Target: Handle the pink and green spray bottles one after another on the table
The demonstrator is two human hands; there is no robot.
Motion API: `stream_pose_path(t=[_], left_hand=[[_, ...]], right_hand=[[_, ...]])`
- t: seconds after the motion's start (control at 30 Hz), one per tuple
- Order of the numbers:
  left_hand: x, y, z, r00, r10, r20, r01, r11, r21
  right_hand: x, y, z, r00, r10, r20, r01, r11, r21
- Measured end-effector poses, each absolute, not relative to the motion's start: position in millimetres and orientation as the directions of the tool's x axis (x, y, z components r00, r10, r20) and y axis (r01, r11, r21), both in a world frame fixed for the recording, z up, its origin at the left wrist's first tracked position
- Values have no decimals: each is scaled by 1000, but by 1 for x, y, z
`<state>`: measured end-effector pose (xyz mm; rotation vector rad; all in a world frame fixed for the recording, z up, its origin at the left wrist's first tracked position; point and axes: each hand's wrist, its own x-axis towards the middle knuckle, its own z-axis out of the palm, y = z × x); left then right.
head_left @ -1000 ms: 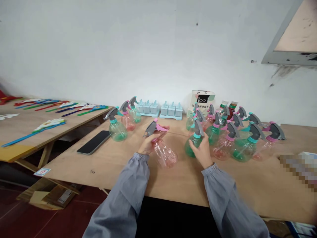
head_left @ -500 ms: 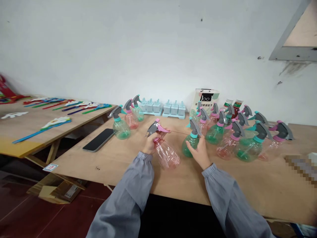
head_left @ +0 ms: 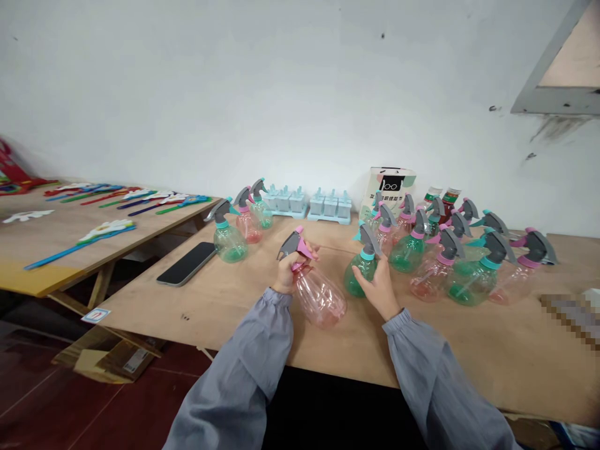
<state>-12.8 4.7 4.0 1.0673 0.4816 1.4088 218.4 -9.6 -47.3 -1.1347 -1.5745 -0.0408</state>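
My left hand (head_left: 287,273) is wrapped round the neck of a clear pink spray bottle (head_left: 321,299) with a grey and pink trigger head. The bottle is tilted, its base toward the lower right. My right hand (head_left: 377,284) grips the right side of a green spray bottle (head_left: 357,270) with a grey and turquoise head, its thumb across the front. That bottle stands upright on the table; its far side and the fingers behind it are hidden. Close to its right is a group of several pink and green spray bottles (head_left: 429,281).
Three more spray bottles (head_left: 230,244) stand at the left, beside a black phone (head_left: 187,264). Pale blue popsicle moulds (head_left: 329,209) and a printed box (head_left: 387,187) are along the wall. Colourful hand-shaped sticks (head_left: 82,244) lie on a second table (head_left: 28,240).
The pink bottle in my left hand has shifted slightly, its base moving right and down and its head turning a little. My right hand and the green bottle have hardly moved.
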Motion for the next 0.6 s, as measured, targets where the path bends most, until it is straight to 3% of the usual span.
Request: stream_pose_path(t=[0.1,0.27,0.4,0.6], left_hand=[[-17,4,9,252,867,430,-614,-200,763],[-17,4,8,179,903,391,-675,-177,717],[-16,5,6,232,872,431,-631,-203,749],[-13,4,6,284,898,336,-589,-113,800]], right_hand=[[218,-11,-46,104,629,770,663,533,-526],[218,-11,-45,95,635,767,654,541,-529],[218,-11,-46,101,634,767,660,534,-528],[218,-10,-47,103,627,772,665,534,-522]])
